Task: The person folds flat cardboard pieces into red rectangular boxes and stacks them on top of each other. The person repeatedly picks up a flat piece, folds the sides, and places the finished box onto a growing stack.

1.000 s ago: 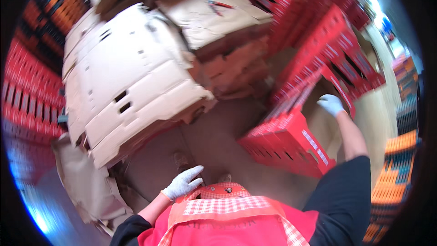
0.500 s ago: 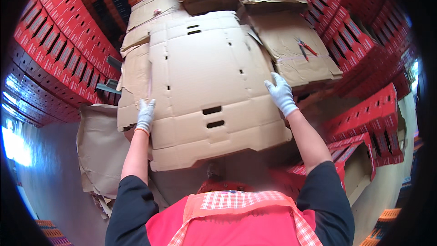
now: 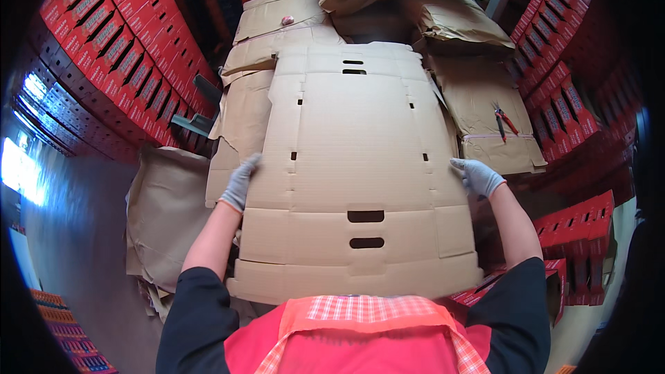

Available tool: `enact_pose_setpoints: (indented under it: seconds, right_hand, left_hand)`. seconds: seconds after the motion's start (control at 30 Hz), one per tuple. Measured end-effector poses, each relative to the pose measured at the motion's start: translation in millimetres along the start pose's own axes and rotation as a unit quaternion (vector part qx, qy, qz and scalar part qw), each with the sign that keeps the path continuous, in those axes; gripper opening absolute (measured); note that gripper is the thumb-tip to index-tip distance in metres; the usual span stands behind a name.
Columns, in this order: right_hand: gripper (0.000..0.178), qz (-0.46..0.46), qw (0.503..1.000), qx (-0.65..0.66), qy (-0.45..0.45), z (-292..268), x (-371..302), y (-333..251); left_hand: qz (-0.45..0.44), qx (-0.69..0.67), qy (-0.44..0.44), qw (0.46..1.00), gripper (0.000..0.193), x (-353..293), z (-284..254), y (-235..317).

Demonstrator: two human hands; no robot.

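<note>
A flat, die-cut brown cardboard sheet (image 3: pixel 353 145) with slots and small square holes lies before me, its near edge close to my apron. On its left side edge, my left hand (image 3: pixel 241 183), in a pale work glove, closes its fingers around the board. My right hand (image 3: pixel 479 177), gloved alike, holds the opposite side edge, the fingers partly hidden. Beneath and beyond the sheet are stacks of paper-wrapped cardboard (image 3: pixel 239 114). Red-handled pliers or cutters (image 3: pixel 504 123) rest on the right-hand wrapped bundle (image 3: pixel 478 93).
Tall stacks of red cartons (image 3: pixel 104 28) rise on the left, with more red cartons (image 3: pixel 561 111) at the right. Lower right stand red boxes (image 3: pixel 571 228). Crumpled brown paper (image 3: pixel 166 215) hangs left of my arm. Metal bars (image 3: pixel 194 123) jut out beside the left stack.
The cardboard sheet has come nearer to my body and straightened, with both hands at its sides. My view has shifted a little to the left.
</note>
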State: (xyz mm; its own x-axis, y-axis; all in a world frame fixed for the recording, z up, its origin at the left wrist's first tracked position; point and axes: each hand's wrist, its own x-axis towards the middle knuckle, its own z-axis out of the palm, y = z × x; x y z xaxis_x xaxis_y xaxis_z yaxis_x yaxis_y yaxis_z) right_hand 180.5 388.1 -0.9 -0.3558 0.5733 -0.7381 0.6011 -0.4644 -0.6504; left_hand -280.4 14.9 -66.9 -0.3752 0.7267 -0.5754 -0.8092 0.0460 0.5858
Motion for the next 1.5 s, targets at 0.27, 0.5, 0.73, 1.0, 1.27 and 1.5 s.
enact_pose_setpoints:
  seconds: [0.27, 0.5, 0.73, 1.0, 1.27, 1.5]
  right_hand:
    - [0.094, -0.427, 0.856, -0.216, 0.196, 154.3, 16.4, 17.3]
    - [0.043, -0.593, 0.753, -0.228, 0.172, 121.8, -2.1, 0.4]
    - [0.034, -0.693, 0.329, -0.641, -0.009, -16.4, -42.5, 22.8]
    - [0.037, -0.732, 0.625, -0.239, 0.126, 54.4, -76.1, -39.4]
    - [0.063, -0.382, 0.623, -0.611, -0.306, 72.8, -161.2, -15.4]
    - [0.035, -0.302, 0.664, -0.563, -0.388, 63.1, -135.5, -6.0]
  left_hand:
    - [0.327, 0.536, 0.167, 0.760, 0.067, -2.3, 169.5, -114.1]
    - [0.536, 0.648, 0.091, 0.534, 0.056, 3.3, 113.4, -88.4]
    - [0.435, 0.833, -0.259, 0.225, 0.037, -93.0, 73.6, -27.1]
    - [0.547, 0.629, -0.040, 0.551, 0.017, -89.7, 164.3, -4.0]
    - [0.140, 0.847, -0.278, 0.430, 0.038, -177.7, 172.0, -87.7]
    - [-0.159, 0.845, -0.294, 0.418, 0.053, -166.9, 186.0, -49.4]
